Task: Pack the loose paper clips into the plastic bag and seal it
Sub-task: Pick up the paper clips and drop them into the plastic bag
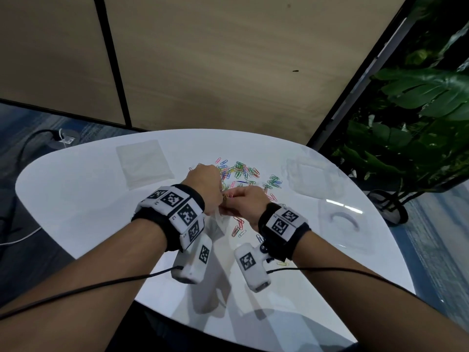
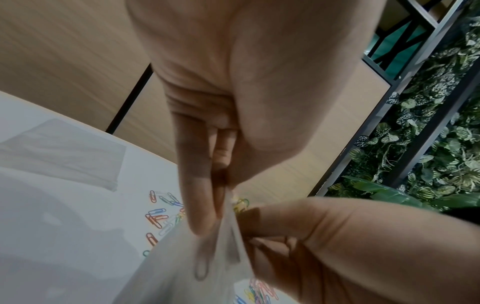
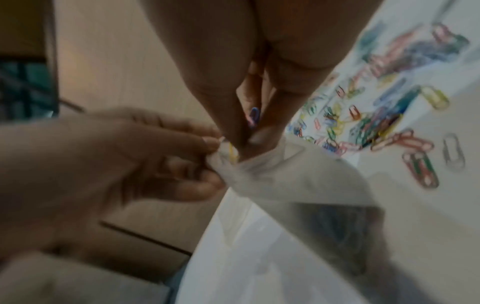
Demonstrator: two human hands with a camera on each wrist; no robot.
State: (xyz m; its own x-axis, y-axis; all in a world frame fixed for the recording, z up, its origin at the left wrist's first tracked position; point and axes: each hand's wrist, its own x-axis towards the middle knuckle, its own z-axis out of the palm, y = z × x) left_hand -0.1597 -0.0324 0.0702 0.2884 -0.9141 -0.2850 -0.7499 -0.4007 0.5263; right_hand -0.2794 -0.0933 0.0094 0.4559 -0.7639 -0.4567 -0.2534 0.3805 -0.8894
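The clear plastic bag [image 1: 215,226] hangs above the white table [image 1: 76,199], and my left hand [image 1: 210,191] pinches its rim. In the left wrist view my left hand [image 2: 210,224] grips the bag [image 2: 182,271], with one clip [image 2: 201,267] showing through the film. My right hand [image 1: 238,201] meets the left at the bag's mouth. In the right wrist view my right hand [image 3: 249,137] pinches paper clips, a blue clip [image 3: 254,117] among them, at the mouth of the bag [image 3: 285,176]. Several loose coloured paper clips [image 1: 243,174] lie just beyond both hands.
A flat stack of spare clear bags [image 1: 143,161] lies at the back left. Another clear bag [image 1: 314,179] and a clear plastic packet [image 1: 345,222] sit to the right. A few clips [image 1: 238,228] lie under my right wrist. Potted plants [image 1: 411,110] stand past the right edge.
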